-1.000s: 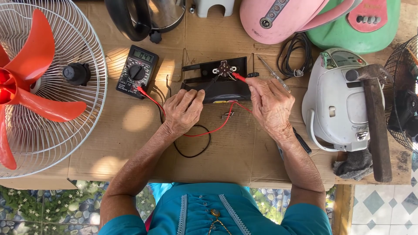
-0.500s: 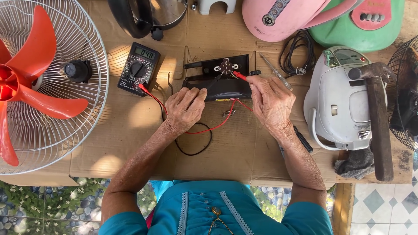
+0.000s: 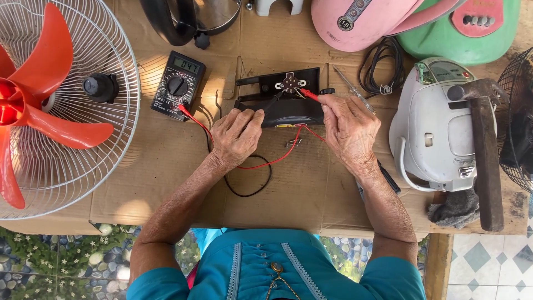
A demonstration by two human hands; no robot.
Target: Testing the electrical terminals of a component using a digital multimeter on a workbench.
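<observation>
At far left of the frame a white wire fan guard [image 3: 83, 111] with red blades lies flat. A black meter [image 3: 179, 85] sits upper left of centre, its red lead running toward the hands. The left hand [image 3: 236, 136] is closed around a black probe [image 3: 273, 101]; the right hand [image 3: 348, 128] pinches a red probe [image 3: 309, 95]. Both tips point up and inward at the switch [image 3: 289, 83] on a black bracket [image 3: 280, 103], upper centre, long axis left to right. Cardboard [image 3: 166, 183] covers the bench; a white appliance [image 3: 433, 128] and hammer [image 3: 484, 150] lie right; tiled floor below.
</observation>
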